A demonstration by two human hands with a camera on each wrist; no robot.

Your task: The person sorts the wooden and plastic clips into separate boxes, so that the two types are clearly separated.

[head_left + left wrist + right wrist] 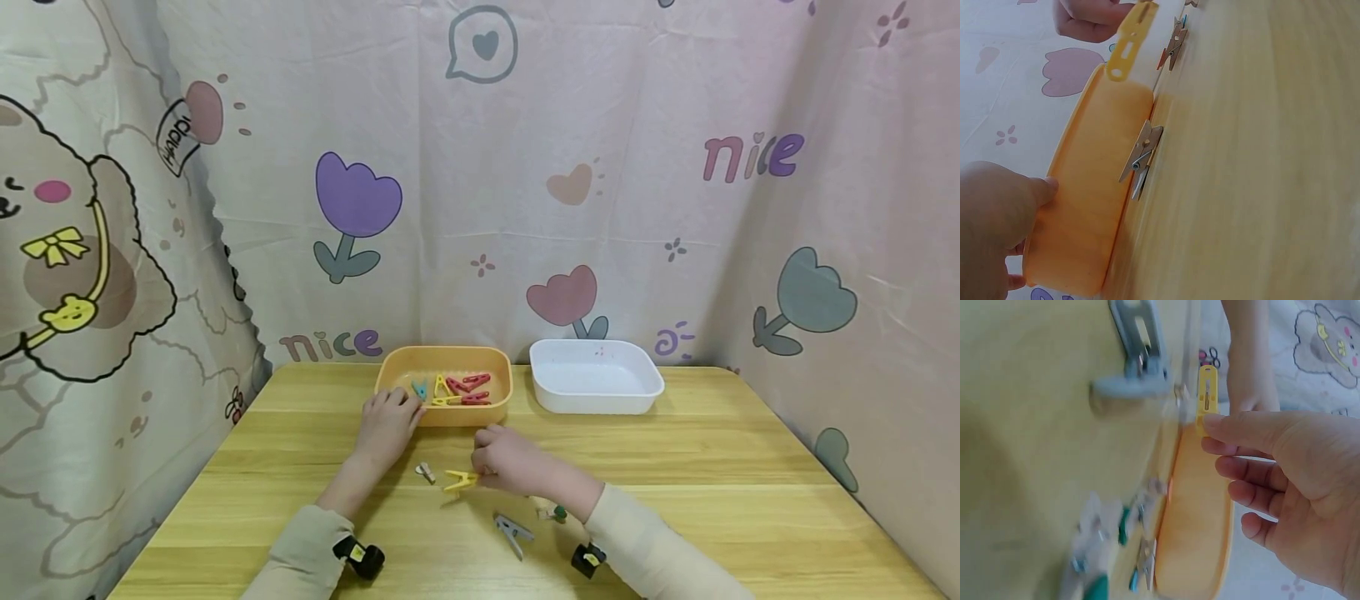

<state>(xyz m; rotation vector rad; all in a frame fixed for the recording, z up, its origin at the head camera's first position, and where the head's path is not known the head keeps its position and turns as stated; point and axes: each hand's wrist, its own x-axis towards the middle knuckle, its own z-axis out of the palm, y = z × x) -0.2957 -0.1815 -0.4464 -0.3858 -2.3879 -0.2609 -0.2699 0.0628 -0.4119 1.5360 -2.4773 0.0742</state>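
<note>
My left hand (386, 429) holds the near left rim of an orange plastic basket (465, 415), thumb on its front wall in the left wrist view. Inside the basket lie several red clothespins (476, 399), some yellow clothespins (441, 388) and a blue clothespin (420, 391). Just in front of the basket, my right hand (512, 460) pinches a yellow clothespin (1207, 387) between thumb and index finger, above the table. The other right fingers are loosely bent. A small wooden clothespin (426, 472) lies on the table between the hands.
A white plastic basket (596, 402) stands right of the orange one. Nearer on the wooden table (750, 500) lie a grey clothespin (513, 532) and, partly under the right forearm, small clothespins with a green part (559, 512). A printed curtain (480, 167) hangs behind.
</note>
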